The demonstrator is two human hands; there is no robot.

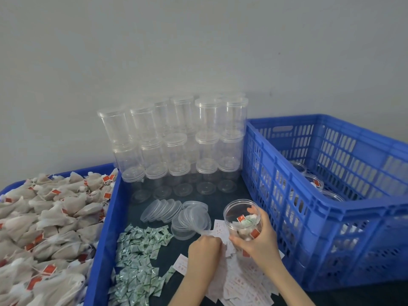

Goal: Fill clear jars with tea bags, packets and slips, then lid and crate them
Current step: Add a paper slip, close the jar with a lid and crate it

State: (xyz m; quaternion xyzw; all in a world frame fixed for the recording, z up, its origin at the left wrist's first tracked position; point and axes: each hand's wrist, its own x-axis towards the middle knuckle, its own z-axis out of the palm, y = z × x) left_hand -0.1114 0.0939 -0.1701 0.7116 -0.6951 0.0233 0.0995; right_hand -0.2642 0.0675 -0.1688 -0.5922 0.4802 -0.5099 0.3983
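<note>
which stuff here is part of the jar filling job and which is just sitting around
In use: right hand grips open jar; left hand on paper slips; tea bags, green packets, loose lids, blue crate.

Idle: stacked empty jars, grey wall.

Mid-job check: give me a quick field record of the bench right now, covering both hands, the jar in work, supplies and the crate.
left hand: fingers curled down on the white slips, picking at them
right hand: grip round the open jar, tilted toward the camera
jar contents: tea bags with red tags and a green packet; no lid on
loose lids: piled left of the jar
green packets: heaped on the dark tray floor
tea bags: heaped in the blue bin on the left
empty jars: stacked at the wall
blue crate: on the right, holds several jars
</note>
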